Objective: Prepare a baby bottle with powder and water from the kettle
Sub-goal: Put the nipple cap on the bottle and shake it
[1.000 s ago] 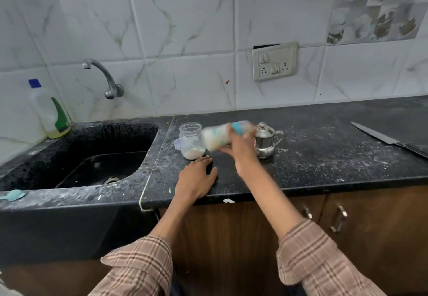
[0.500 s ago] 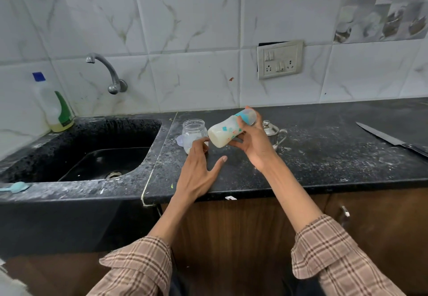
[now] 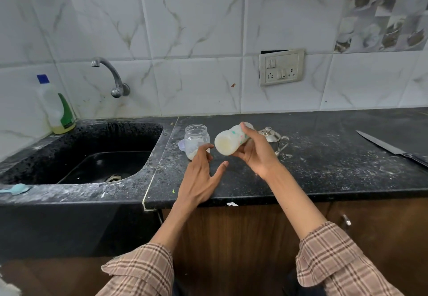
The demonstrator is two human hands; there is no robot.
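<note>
Milky-white liquid fills the baby bottle (image 3: pixel 231 140), now tipped base-first toward us in the right hand (image 3: pixel 253 154) after its sideways shaking, grip clamped round it above the surface (image 3: pixel 324 168), left hand (image 3: pixel 201 175) lifted open beside it, so mixing looks nearly done.

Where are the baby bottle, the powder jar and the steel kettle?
baby bottle (image 3: pixel 228 143), head view, on its milky base end.
powder jar (image 3: pixel 195 135), head view, on its clear glass wall.
steel kettle (image 3: pixel 272 136), head view, on its lidded body.
</note>
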